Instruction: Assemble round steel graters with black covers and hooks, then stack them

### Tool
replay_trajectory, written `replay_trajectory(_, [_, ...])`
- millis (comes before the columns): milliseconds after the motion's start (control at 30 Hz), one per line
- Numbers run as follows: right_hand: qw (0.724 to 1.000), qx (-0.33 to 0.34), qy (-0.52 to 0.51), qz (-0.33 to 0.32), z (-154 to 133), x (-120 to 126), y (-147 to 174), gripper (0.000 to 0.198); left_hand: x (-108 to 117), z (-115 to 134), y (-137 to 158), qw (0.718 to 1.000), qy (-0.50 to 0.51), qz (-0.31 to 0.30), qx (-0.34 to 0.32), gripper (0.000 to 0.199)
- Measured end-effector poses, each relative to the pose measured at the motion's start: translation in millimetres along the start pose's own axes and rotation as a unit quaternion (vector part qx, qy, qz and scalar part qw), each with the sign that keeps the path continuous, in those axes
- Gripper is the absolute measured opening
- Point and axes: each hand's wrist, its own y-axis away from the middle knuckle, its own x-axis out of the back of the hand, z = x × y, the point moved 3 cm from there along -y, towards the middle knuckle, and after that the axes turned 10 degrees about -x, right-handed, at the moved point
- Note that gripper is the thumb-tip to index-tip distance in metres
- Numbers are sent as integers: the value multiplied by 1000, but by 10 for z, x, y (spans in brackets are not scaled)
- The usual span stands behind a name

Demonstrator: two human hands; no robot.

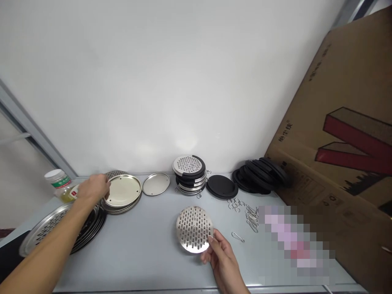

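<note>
right hand (222, 255) grips round perforated steel disc (194, 229); left hand (93, 188) touches smooth pan stack (122, 194).

A perforated disc (194, 228) is held at its edge by the right hand (222, 257); the stacked round pans (123, 192) on the counter (147, 249) are touched by the left hand (93, 188).

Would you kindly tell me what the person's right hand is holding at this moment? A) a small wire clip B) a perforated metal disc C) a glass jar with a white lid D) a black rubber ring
B: the right hand grips the edge of a round perforated metal disc just above the grey table, while the left hand reaches to the stack of round metal trays.
</note>
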Motion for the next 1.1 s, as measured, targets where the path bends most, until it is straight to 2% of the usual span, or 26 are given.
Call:
replay_trajectory(200, [1000, -7, 2, -15, -10, -21, 12, 30, -104, 31, 7, 999, -26, -16, -25, 3])
replay_trajectory(267, [1000, -5, 11, -17, -24, -36, 24, 32, -84, 71, 21, 999, -41, -2, -23, 5])
replay_trajectory(467, [999, 4, 33, -11, -48, -40, 42, 39, 289, 253, 201, 991, -66, 112, -21, 39])
replay_trajectory(533, [999, 4, 34, -4, -43, -32, 41, 40, 409, 309, 377, 983, -31, 183, -13, 40])
replay_trajectory(600, [999, 6, 35, 3, -32, -26, 38, 39, 412, 385, 610, 968, 43, 246, -11, 36])
replay_trajectory(633, [999, 7, 34, 6, -25, -22, 36, 38, 346, 444, 732, 964, 89, 250, -22, 34])
replay_trajectory(700, [999, 8, 29, 13, -18, -7, 34, 37, 97, 607, 972, 954, 208, 215, -34, 32])
replay_trajectory(800, [999, 27, 15, 43, -71, 61, 38, 33, -413, 991, 1280, 920, 372, 111, -57, 34])
replay_trajectory(867, [997, 44, 19, 67, -165, 131, 51, 31, -692, 1277, 1426, 892, 444, 67, -61, 34])
replay_trajectory(933, [994, 53, 44, 81, -290, 199, 70, 34, -867, 1531, 1511, 875, 477, 43, -67, 33])
replay_trajectory(967, [993, 53, 63, 81, -354, 225, 82, 38, -917, 1633, 1533, 877, 473, 38, -71, 32])
replay_trajectory(1100, [984, 47, 152, 76, -542, 261, 128, 63, -1002, 1852, 1540, 913, 393, 33, -99, 29])
